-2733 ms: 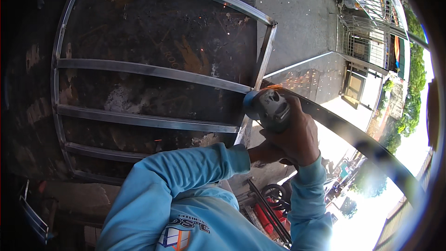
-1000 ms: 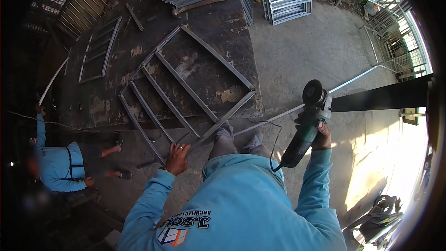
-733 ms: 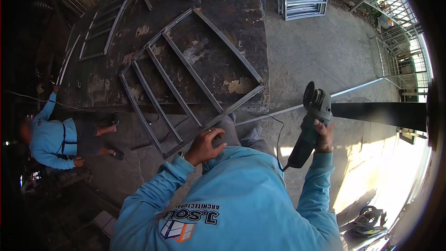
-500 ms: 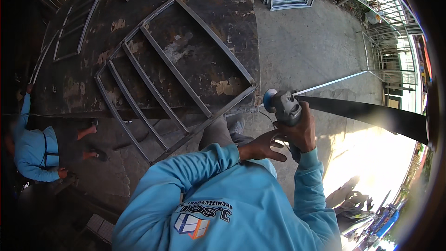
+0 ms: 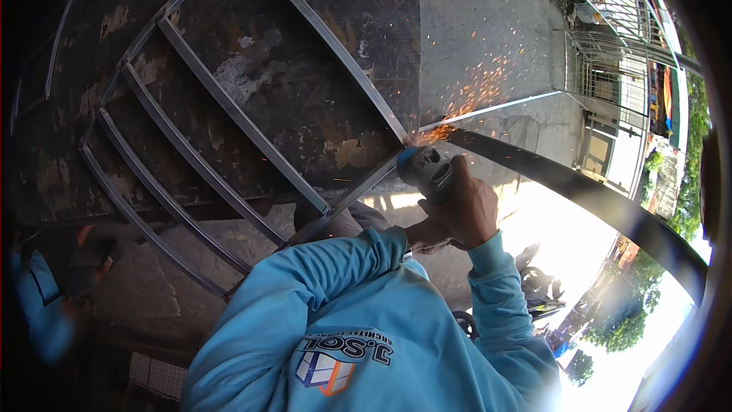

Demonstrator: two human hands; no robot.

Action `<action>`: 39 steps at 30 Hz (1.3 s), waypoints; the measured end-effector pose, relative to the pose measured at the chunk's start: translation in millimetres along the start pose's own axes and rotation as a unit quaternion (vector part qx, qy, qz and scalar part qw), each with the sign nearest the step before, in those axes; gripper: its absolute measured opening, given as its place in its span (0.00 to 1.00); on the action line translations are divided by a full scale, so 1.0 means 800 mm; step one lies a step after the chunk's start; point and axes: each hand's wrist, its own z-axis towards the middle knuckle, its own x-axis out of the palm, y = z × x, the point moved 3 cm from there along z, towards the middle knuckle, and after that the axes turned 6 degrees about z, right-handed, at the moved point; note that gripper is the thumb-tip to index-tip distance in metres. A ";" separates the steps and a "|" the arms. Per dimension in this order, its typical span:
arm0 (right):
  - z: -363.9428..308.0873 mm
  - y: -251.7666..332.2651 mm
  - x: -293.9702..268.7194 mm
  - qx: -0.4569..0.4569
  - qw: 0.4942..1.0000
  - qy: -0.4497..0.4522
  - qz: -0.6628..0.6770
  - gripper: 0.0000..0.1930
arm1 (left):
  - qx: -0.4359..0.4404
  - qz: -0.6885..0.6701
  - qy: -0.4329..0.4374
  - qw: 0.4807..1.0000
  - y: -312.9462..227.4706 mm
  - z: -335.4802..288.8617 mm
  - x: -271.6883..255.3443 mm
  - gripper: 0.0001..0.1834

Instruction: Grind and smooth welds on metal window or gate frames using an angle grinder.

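Three inner bars point(image 5: 231, 112) already span the frame point(image 5: 328, 36) lying partly on the table point(image 5: 396, 46), but grinding at one corner point(image 5: 402, 136) looks unfinished: right hand point(image 5: 474, 206) wrapped round the grinder point(image 5: 425, 170), left hand's point(image 5: 431, 233) fingers hidden, grip unclear.

Right hand point(image 5: 474, 210) curled in a grip; left forearm point(image 5: 339, 261) angled across the torso point(image 5: 381, 305), left hand point(image 5: 429, 236) partly hidden alongside.

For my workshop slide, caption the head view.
Hands at an angle grinder, orange sparks spraying by the corner of a metal frame.
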 end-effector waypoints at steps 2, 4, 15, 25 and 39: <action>0.000 0.002 0.007 0.006 1.000 0.004 -0.013 0.33 | -0.002 -0.010 0.001 1.000 0.005 0.000 -0.007 0.27; 0.002 0.000 0.007 0.013 1.000 0.007 -0.025 0.33 | -0.004 -0.019 0.002 1.000 0.012 0.001 -0.014 0.25; 0.008 -0.011 0.009 0.029 1.000 -0.002 0.003 0.37 | -0.033 0.010 -0.028 0.999 0.007 -0.003 -0.018 0.17; 0.008 -0.011 0.010 0.044 0.999 -0.003 0.016 0.37 | -0.069 -0.018 -0.043 0.997 0.012 -0.002 -0.023 0.17; -0.002 -0.009 0.009 0.065 0.998 -0.012 0.018 0.35 | -0.098 -0.051 -0.055 0.992 0.022 -0.007 -0.013 0.17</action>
